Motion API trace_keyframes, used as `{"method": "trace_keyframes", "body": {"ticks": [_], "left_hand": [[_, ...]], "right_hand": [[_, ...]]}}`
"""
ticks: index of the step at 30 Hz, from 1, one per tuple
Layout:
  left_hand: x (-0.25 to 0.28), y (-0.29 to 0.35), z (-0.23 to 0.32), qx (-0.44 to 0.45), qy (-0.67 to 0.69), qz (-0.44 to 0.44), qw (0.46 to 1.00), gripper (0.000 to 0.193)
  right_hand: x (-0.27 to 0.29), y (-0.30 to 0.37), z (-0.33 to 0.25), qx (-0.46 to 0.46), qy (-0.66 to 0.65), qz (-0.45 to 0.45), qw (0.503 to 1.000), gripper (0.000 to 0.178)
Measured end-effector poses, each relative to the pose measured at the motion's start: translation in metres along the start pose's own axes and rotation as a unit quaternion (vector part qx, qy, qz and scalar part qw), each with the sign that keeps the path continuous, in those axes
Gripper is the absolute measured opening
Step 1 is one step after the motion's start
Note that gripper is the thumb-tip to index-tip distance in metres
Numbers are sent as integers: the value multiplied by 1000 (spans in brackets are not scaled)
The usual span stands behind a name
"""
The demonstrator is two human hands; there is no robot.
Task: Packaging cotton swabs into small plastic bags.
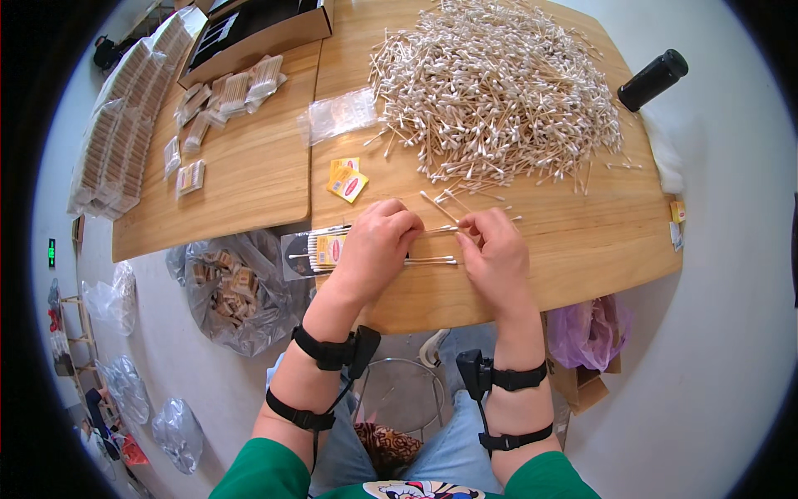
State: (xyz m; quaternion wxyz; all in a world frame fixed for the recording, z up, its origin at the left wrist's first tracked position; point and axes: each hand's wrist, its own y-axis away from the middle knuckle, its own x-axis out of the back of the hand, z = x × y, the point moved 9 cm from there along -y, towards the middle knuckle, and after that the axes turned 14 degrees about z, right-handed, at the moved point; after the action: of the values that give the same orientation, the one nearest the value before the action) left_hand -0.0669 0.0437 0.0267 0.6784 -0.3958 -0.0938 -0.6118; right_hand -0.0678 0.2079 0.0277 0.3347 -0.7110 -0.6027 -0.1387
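Note:
My left hand [378, 245] is closed over a row of cotton swabs [312, 254] lying in a clear plastic bag [294, 256] near the table's front edge. A yellow card [330, 249] rests on those swabs, partly covered by the hand. More swab ends stick out to the right of my fingers. My right hand [496, 254] pinches at the tip of a swab [439, 229] just beside the left fingers. Another loose swab [434, 204] slants above it. A large heap of cotton swabs [499, 91] spreads over the table beyond my hands.
Two yellow cards [347, 180] and a clear bag [341, 115] lie left of the heap. Packed swab bundles [235, 91] and an open carton [258, 37] occupy the left table. A black bottle [652, 81] stands far right. A grey bag of packs [237, 287] sits below.

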Motion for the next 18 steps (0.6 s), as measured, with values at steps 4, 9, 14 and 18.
{"method": "trace_keyframes", "body": {"ticks": [4, 9, 14, 18], "left_hand": [[2, -1, 3, 7, 6, -34, 999, 5], [-1, 3, -2, 17, 0, -39, 999, 7], [-3, 1, 7, 4, 2, -14, 1000, 10], [-2, 2, 3, 2, 24, -29, 999, 7]], "right_hand": [[-7, -5, -3, 37, 55, 7, 998, 13], [-7, -6, 7, 0, 29, 20, 999, 10], [-7, -6, 8, 14, 36, 16, 999, 8], [-4, -9, 13, -3, 17, 16, 1000, 7]]}}
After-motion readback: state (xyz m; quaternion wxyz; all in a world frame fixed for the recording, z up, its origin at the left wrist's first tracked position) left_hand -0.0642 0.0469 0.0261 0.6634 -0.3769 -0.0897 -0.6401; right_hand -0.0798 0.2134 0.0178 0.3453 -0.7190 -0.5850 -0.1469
